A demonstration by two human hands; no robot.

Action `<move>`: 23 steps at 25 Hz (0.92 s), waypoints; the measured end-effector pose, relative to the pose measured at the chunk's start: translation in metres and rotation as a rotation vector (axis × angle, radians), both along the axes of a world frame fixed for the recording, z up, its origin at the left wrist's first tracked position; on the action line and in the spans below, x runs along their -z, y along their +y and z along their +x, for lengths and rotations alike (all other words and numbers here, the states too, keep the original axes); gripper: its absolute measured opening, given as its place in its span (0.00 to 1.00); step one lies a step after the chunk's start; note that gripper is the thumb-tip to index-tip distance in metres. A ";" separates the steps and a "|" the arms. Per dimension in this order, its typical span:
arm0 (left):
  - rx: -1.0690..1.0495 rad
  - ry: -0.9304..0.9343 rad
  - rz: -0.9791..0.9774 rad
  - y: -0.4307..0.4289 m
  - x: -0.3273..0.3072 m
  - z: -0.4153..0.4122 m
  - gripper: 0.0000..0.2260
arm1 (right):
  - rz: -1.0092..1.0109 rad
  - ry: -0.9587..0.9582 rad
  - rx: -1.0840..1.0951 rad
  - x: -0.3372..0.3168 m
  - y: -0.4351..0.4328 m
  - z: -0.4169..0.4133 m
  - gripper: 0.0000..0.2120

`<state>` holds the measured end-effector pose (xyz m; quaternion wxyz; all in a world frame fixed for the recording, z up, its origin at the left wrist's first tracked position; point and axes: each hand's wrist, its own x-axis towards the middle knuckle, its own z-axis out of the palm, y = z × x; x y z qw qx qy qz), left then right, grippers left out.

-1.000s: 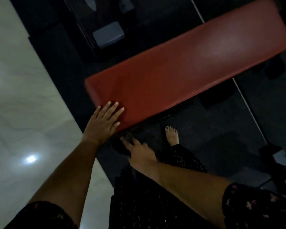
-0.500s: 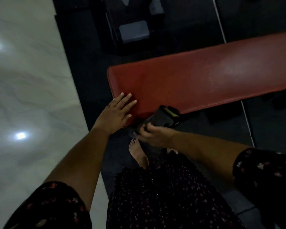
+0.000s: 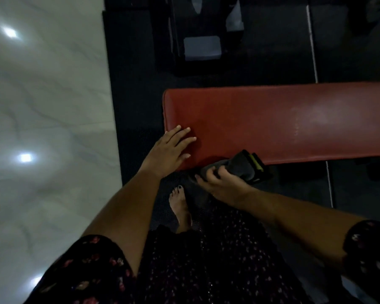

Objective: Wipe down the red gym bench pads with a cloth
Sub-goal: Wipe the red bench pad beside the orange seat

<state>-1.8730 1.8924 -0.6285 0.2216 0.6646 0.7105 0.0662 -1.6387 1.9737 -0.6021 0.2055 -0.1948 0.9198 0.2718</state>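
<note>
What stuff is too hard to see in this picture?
Head view only:
The red bench pad: its far end is cut off by the right edge.
The dark cloth: partly covered by the right hand; its yellow-green strip is unclear.
Gear on the floor at the top: too dark to identify.

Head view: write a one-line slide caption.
Left hand rests on the red bench pad; right hand grips a dark cloth at its edge.
</note>
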 end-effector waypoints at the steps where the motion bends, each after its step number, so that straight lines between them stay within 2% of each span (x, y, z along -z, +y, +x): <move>1: -0.006 0.001 0.034 -0.002 0.006 0.000 0.24 | -0.051 0.016 0.092 -0.001 -0.012 -0.008 0.22; 4: 0.000 0.033 0.080 -0.004 0.017 0.002 0.23 | -0.150 0.066 0.244 0.002 -0.021 -0.001 0.21; 7: -0.050 0.070 0.116 -0.005 0.018 0.010 0.22 | -0.174 0.097 0.128 -0.002 0.020 0.027 0.19; 9: -0.186 0.099 0.105 -0.010 0.017 0.031 0.21 | -0.325 0.168 0.120 -0.016 0.054 0.047 0.24; 11: -0.487 0.053 0.054 -0.012 0.015 0.070 0.21 | -0.441 0.235 0.129 -0.036 0.096 0.048 0.34; 12: -0.691 -0.010 0.039 -0.010 0.012 0.092 0.22 | -0.456 0.265 0.141 -0.047 0.117 0.038 0.36; 15: -1.216 -0.197 -0.033 0.009 0.002 0.157 0.25 | -0.458 0.332 0.189 -0.060 0.170 -0.020 0.31; 18: -1.486 -0.355 -0.038 0.051 -0.015 0.191 0.33 | -0.390 0.280 0.172 -0.063 0.204 -0.093 0.35; 20: -1.417 -0.401 -0.170 0.072 -0.023 0.197 0.40 | -0.377 0.200 0.142 -0.066 0.200 -0.146 0.36; 23: -1.057 -0.226 -0.228 0.080 -0.021 0.200 0.46 | -0.378 0.027 0.131 -0.064 0.166 -0.209 0.33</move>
